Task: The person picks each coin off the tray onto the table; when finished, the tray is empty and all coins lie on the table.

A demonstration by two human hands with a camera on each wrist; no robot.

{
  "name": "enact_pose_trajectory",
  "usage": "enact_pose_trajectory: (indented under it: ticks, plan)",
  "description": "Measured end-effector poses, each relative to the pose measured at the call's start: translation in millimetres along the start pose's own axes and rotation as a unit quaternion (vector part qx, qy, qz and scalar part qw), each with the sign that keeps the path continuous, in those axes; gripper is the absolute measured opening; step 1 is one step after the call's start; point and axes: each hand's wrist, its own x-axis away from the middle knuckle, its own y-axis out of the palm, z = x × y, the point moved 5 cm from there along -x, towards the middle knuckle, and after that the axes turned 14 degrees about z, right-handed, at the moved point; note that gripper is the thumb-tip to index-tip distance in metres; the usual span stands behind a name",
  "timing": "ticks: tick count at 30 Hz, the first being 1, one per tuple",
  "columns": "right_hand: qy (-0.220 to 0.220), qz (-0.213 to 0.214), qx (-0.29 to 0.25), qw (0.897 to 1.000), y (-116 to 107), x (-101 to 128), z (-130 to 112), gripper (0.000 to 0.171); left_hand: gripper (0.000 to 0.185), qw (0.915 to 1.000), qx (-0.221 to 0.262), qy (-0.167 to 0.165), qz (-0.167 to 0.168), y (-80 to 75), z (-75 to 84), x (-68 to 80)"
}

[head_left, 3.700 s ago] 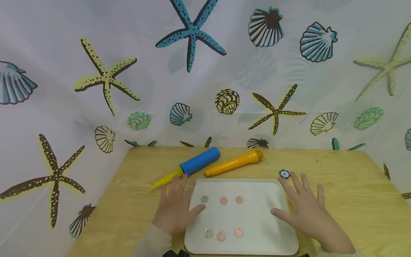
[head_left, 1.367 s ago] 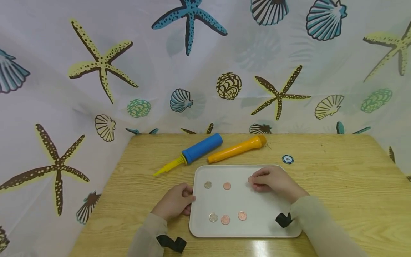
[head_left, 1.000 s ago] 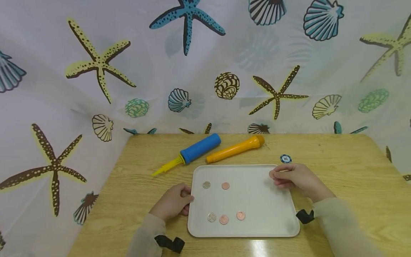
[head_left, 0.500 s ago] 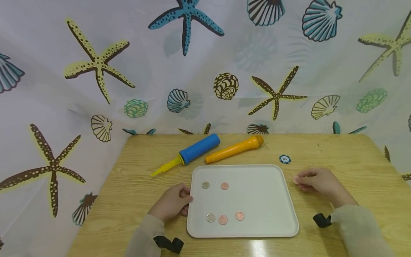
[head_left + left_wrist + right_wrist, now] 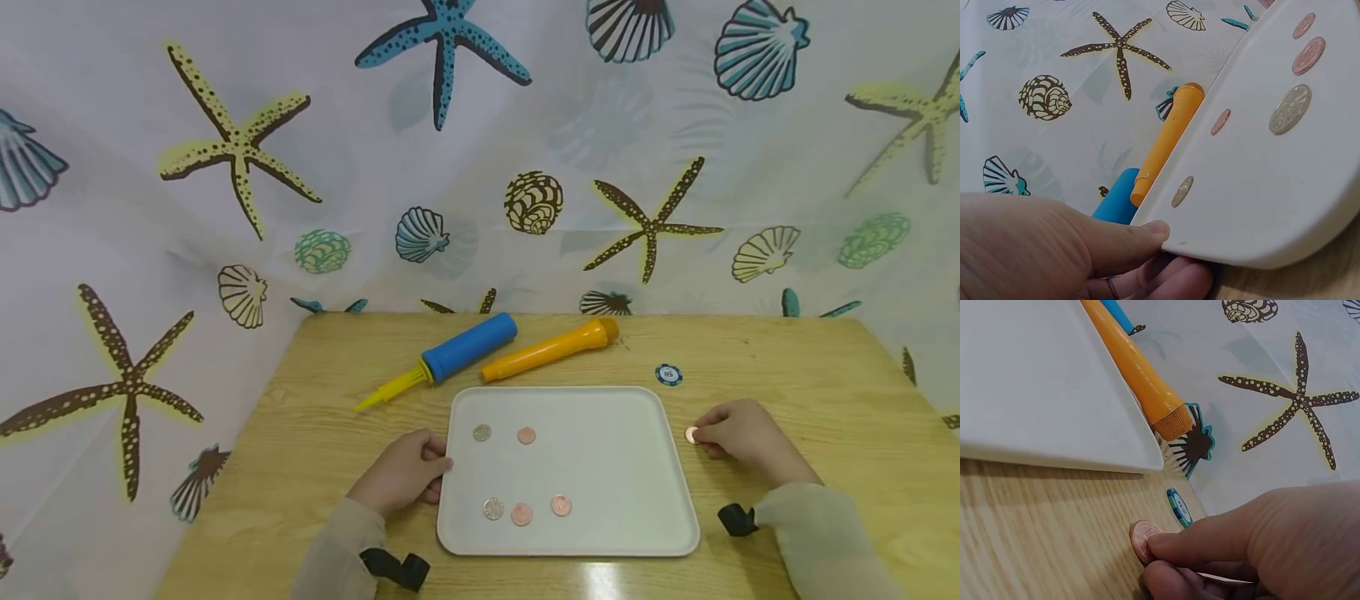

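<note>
A copper coin [image 5: 1144, 540] is pinched between thumb and fingers of my right hand [image 5: 750, 437], low over the wooden table to the right of the white tray [image 5: 615, 467]. My left hand [image 5: 397, 473] grips the tray's left rim, thumb on top and fingers beneath, as the left wrist view shows. On the tray's back row lie a silver coin [image 5: 482, 432] and a copper coin [image 5: 527, 435]. Its front row holds a silver coin [image 5: 492, 508] and two copper coins, the middle one [image 5: 521, 514] and the right one [image 5: 561, 505].
Behind the tray lie a blue hand pump [image 5: 468, 348] with a yellow nozzle and an orange toy microphone [image 5: 551, 348]. A blue-edged poker chip [image 5: 668, 374] sits on the table [image 5: 840, 417] beyond my right hand. A patterned cloth [image 5: 480, 250] hangs along the back.
My right hand has taken the back row's right copper coin and carried it rightward off the tray, down to the table. My left hand has moved onto the tray's left rim and stayed there.
</note>
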Motion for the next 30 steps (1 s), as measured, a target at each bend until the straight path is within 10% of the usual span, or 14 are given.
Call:
enact_pose_trajectory:
  ticks: [16, 30]
  plan:
    - [-0.024, 0.002, 0.015, 1.000, 3, 1, -12, 0.025, 0.014, 0.9998, -0.011, 0.012, 0.009, 0.5, 3.4, 5.9]
    - [-0.124, -0.034, 0.033, 0.991, 64, 19, -96, 0.014, 0.009, 0.9770, -0.189, 0.072, 0.066, 5.4, 28.2, 13.7]
